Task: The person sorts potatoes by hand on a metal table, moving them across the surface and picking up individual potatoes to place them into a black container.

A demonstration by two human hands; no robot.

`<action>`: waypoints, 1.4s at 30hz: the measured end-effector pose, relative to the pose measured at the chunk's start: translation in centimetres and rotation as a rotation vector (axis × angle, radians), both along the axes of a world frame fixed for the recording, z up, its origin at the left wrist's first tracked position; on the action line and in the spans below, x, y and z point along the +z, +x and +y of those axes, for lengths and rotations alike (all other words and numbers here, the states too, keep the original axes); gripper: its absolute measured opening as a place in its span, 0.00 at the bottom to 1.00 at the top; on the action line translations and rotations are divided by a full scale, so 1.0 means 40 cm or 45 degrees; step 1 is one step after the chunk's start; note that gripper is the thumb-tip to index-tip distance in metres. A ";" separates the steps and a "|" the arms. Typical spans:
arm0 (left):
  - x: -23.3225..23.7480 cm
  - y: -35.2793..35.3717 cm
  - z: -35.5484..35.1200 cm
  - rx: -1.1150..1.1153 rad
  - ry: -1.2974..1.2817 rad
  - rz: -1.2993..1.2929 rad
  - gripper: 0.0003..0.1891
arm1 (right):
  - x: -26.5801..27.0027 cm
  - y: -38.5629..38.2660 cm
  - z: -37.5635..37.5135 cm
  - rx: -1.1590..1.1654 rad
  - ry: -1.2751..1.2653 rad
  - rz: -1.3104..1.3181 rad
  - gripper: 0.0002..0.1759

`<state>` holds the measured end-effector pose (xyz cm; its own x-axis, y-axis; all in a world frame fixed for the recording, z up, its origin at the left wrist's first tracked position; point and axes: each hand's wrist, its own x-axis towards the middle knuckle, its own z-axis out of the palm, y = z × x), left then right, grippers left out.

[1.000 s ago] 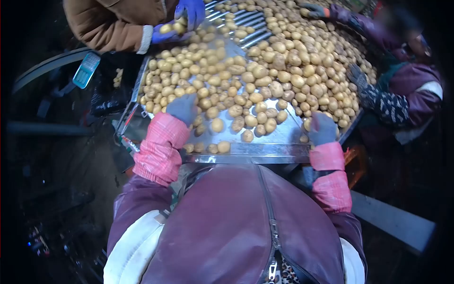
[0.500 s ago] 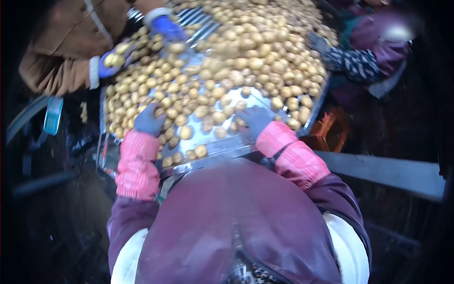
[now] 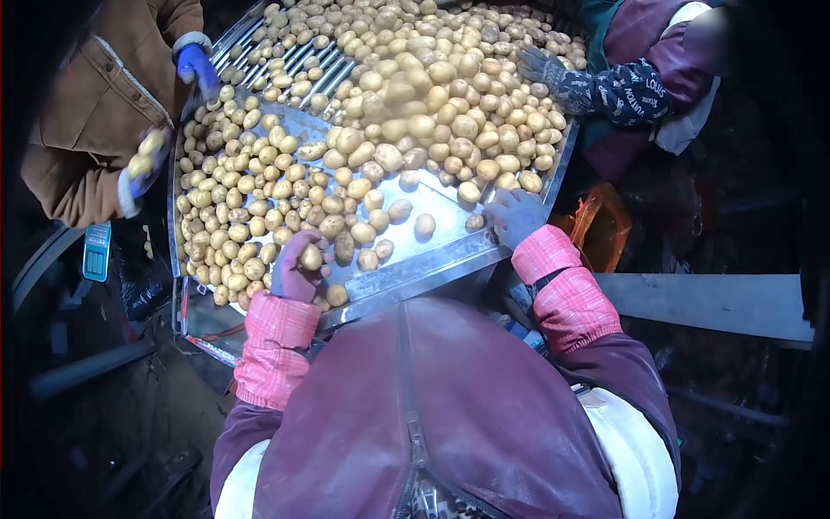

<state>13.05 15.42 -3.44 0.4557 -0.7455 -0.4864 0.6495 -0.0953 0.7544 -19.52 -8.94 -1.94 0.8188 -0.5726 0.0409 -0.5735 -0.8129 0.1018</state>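
A steel tray (image 3: 432, 259) slopes away from you in a dark shed. It is heaped with pale potatoes (image 3: 432, 104), thickest at the far end, where they come off a row of roller bars (image 3: 298, 65). The near middle of the tray shows bare metal with only a few strays.

Your left hand (image 3: 298, 264), gloved in grey with a pink cuff, is at the near left corner. Its fingers are curled shut around one potato (image 3: 311, 257), lifted just above the ones lying beside it. Your right hand (image 3: 516, 216) lies at the tray's right rim with the fingers spread. It seems to grip nothing, though the glove blurs into the metal there. The nearest potatoes sit just beside its fingertips.

On your left a person in a brown coat (image 3: 95, 112) reaches over the tray with a blue glove (image 3: 197, 69). Their other hand (image 3: 143, 164) holds something yellow. Across to the right, another person's patterned sleeve (image 3: 622, 86) rests on the pile. An orange crate (image 3: 601, 229) stands below the rim near your right wrist.
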 end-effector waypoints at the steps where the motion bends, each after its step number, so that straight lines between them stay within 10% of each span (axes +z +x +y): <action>1: -0.001 -0.017 -0.007 -0.013 -0.002 0.030 0.16 | 0.009 0.001 -0.014 -0.004 0.118 0.043 0.11; 6: -0.002 -0.032 -0.005 -0.068 0.000 0.083 0.17 | 0.027 0.002 -0.129 -0.410 0.160 -0.185 0.15; 10: 0.002 -0.037 -0.005 -0.089 0.023 0.036 0.17 | -0.015 0.050 -0.176 -0.638 0.326 0.331 0.26; 17: -0.040 -0.055 -0.024 -0.338 0.070 -0.097 0.14 | 0.036 -0.011 -0.177 -0.674 0.511 -0.079 0.25; 21: -0.023 -0.067 -0.030 -0.347 0.207 -0.036 0.12 | 0.098 -0.120 -0.039 -0.532 1.206 -1.243 0.21; 27: -0.083 -0.036 -0.031 -0.462 0.214 0.023 0.11 | -0.074 -0.318 0.164 -0.948 1.991 -0.954 0.24; 33: -0.126 -0.017 -0.022 -0.350 0.196 -0.145 0.14 | -0.219 -0.274 0.205 -0.718 1.330 -0.373 0.15; 36: -0.134 0.033 0.007 -0.392 0.092 -0.849 0.20 | -0.067 -0.173 0.180 -0.625 1.734 -0.399 0.13; 37: -0.108 0.043 -0.002 -0.307 0.206 -0.540 0.20 | 0.014 -0.108 0.174 -0.607 1.799 -0.372 0.13; 42: -0.020 0.042 0.035 -0.060 0.245 -0.236 0.17 | 0.026 0.177 0.108 0.166 0.566 -0.364 0.32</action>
<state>14.72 16.83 -4.25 0.5175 -0.6698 -0.5325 0.4933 -0.2750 0.8252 -12.46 -4.64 -0.90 0.8761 -0.4796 0.0497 -0.4191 -0.8084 -0.4134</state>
